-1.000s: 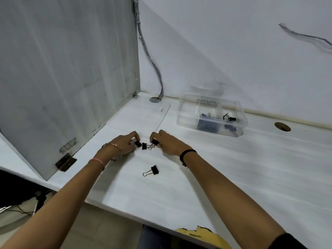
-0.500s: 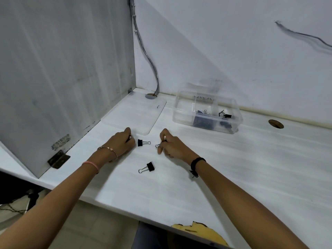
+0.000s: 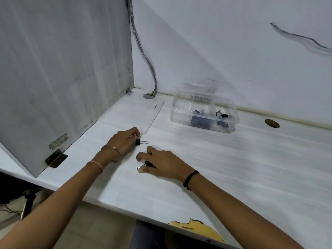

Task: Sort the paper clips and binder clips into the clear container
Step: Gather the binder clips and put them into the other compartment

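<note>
Near clip (image 3: pixel 145 164): black binder clip on the desk (image 3: pixel 233 168) under the right hand, its wire loop poking out to the left.
Right hand (image 3: pixel 162 163): thumb and fingers curl round the near clip, likely to lift it.
Far clip (image 3: pixel 138 142): lies flat, loop pointing right.
Left hand (image 3: pixel 124 141): curled fingertips seem to pinch the far clip's black body, probably so both clips go in one trip.
Container (image 3: pixel 181 114): open, well apart from the hands by the wall, with dark clips in its middle and right compartments.
Lid (image 3: pixel 133 112): flat beside the container, out of the way.
Writing: the container's embossing and a sticker (image 3: pixel 58 141) are too blurred to read.
</note>
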